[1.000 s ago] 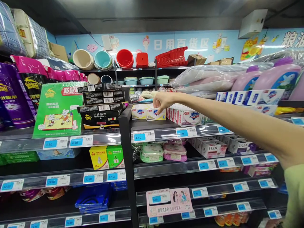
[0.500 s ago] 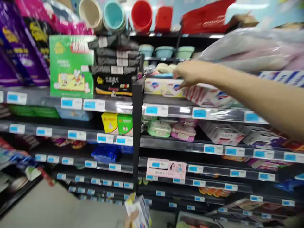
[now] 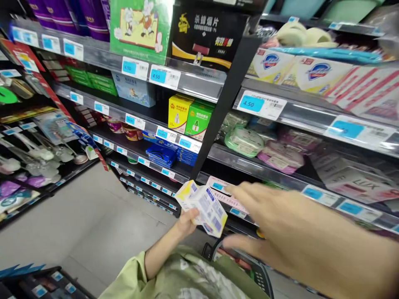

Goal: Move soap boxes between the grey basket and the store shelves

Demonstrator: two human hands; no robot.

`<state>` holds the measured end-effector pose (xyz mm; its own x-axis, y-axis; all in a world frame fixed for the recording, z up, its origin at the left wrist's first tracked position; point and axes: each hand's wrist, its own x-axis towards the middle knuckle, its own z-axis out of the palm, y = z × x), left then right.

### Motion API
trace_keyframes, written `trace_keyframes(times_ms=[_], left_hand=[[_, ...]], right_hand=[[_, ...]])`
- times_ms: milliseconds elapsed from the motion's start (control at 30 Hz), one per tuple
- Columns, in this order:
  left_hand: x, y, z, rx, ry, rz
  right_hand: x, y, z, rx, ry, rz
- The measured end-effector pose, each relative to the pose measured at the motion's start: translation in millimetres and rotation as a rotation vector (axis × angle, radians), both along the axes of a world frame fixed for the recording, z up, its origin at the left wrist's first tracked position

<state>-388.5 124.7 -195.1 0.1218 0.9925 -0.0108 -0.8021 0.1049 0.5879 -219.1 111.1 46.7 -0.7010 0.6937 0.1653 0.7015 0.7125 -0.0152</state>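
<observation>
My left hand is closed around white-and-yellow soap boxes, low in front of my body; they look like two held together. My right hand is empty and slightly blurred, large at the lower right. Its fingers are stretched and apart, pointing towards the held boxes without touching them. On the upper right shelf stand similar soap boxes, with red-striped boxes beside them. Below lie green and pink packs.
A dark basket is partly hidden below my right hand. A black shelf post divides the two racks. Insecticide boxes and a green box stand on the left rack. Kitchen utensils hang along the far left; grey floor lies between.
My right hand has come down from the soap shelf towards my left hand. The view has tilted down and moved closer; the held boxes now appear higher in view.
</observation>
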Motion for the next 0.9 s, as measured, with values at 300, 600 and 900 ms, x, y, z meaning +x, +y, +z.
trace_keyframes(times_ms=[300, 600, 900], left_hand=[[37, -10, 56.4, 0.192, 0.133, 0.175], [25, -7, 64.3, 0.168, 0.117, 0.008], [5, -3, 49.8, 0.145, 0.176, 0.089]], right_hand=[[4, 24, -30.7, -0.419, 0.130, -0.143], [20, 49, -20.8, -0.947, 0.961, -0.382], [7, 27, 8.9, -0.356, 0.059, 0.008]])
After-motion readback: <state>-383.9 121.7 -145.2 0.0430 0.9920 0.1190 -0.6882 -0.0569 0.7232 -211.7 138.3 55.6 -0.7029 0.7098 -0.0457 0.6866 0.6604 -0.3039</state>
